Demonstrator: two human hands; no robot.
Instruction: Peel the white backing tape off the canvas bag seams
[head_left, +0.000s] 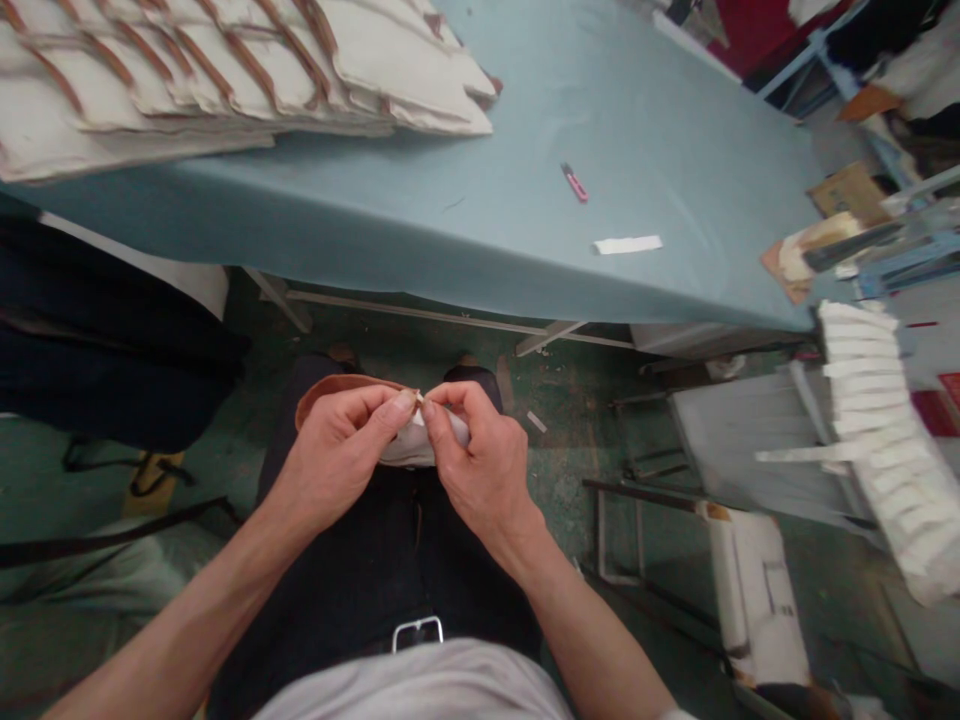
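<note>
Both my hands meet over my lap, below the table's front edge. My left hand (337, 450) pinches thumb and forefinger on the edge of a small white cloth piece (409, 448) with a brown strap (330, 388) curving behind it. My right hand (480, 450) is closed on the same piece from the right, fingertips touching the left hand's. Most of the cloth is hidden under my fingers.
A blue-grey table (600, 110) stretches ahead, carrying a stack of cream bags with brown straps (225, 70) at the far left, a pink cutter (575, 183) and a white strip (628, 244). Folded white pieces (877, 420) are stacked at the right, dark fabric (97, 340) at the left.
</note>
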